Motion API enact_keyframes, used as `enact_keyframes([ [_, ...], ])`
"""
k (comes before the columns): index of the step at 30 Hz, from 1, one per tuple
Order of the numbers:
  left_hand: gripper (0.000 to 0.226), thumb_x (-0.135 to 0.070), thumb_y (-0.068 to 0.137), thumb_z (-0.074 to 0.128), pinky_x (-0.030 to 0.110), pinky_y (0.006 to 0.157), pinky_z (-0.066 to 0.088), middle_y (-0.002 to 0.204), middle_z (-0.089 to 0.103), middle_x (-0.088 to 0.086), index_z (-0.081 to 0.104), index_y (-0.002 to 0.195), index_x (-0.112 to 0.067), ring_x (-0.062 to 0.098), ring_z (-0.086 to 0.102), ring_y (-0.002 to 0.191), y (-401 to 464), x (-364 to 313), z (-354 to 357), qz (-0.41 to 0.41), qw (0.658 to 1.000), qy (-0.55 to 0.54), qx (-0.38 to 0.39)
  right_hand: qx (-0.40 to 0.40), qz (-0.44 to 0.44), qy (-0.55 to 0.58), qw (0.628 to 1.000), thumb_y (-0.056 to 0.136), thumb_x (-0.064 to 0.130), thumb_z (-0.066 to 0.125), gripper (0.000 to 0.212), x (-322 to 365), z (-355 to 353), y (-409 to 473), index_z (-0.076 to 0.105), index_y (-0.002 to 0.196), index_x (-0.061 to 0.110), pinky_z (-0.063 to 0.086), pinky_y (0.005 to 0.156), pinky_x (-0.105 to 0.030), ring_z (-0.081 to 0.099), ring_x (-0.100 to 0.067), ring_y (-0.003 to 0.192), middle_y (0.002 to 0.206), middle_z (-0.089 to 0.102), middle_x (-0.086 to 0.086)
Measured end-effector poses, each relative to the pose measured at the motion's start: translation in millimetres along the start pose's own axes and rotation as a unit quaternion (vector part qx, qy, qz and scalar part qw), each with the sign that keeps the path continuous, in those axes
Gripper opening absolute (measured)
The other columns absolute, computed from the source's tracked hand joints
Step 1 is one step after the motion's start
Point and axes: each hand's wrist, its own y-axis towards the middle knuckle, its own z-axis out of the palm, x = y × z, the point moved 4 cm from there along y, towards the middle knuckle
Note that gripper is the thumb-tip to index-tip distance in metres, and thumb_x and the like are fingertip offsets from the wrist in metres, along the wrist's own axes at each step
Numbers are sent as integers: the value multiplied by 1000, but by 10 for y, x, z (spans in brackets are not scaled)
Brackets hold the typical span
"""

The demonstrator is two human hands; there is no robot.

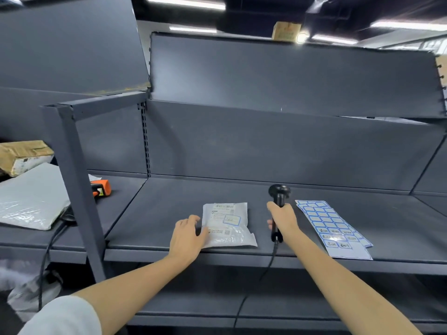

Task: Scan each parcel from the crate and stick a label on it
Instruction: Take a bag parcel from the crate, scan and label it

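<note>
The left hand [187,234] lay flat-fingered on the parcel [228,224]; right hand [283,217], at its three o'clock, gripped the scanner [278,209]. That slick bag could have slid off the shelf [169,213] edge, spoiling the scan.

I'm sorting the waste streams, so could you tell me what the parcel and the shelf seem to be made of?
Parcel: probably thin plastic film, grey-white, glossy and wrinkled. Shelf: apparently painted sheet metal, matt dark grey, with folded edges.

Dark grey shelf [169,213], a pale grey parcel [228,226] — white, blue-bordered label sheets [333,226], black scanner [278,197], orange device [102,187].
</note>
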Motion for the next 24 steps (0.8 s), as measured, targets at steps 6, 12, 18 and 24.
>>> enact_keyframes([
  [6,41,-36,97,44,29,104,31,135,54,0,50,132,-16,19,41,129,-20,13,-20,45,995,88,-10,141,43,86,985,82,19,57,12,130,360,-329,50,79,10,34,39,-19,39,-16,40,61,47,-3],
  [12,36,-32,95,46,27,101,32,129,58,0,56,126,-15,19,48,122,-46,-26,-43,74,994,80,-25,172,43,74,981,82,19,56,12,140,584,-518,49,76,11,33,40,-21,37,-16,43,67,45,-4],
  [18,37,-31,95,48,27,102,33,131,57,1,55,127,-14,19,48,122,-26,-50,-94,81,993,79,-23,163,37,68,984,82,20,55,12,185,659,-531,48,81,10,33,39,-20,36,-14,43,64,42,-3],
  [24,39,-32,95,47,27,104,32,134,54,1,54,130,-14,18,46,126,-16,-72,-105,76,994,74,-22,167,31,47,984,82,21,55,12,201,726,-532,49,78,11,34,41,-20,37,-14,41,65,43,-3],
])
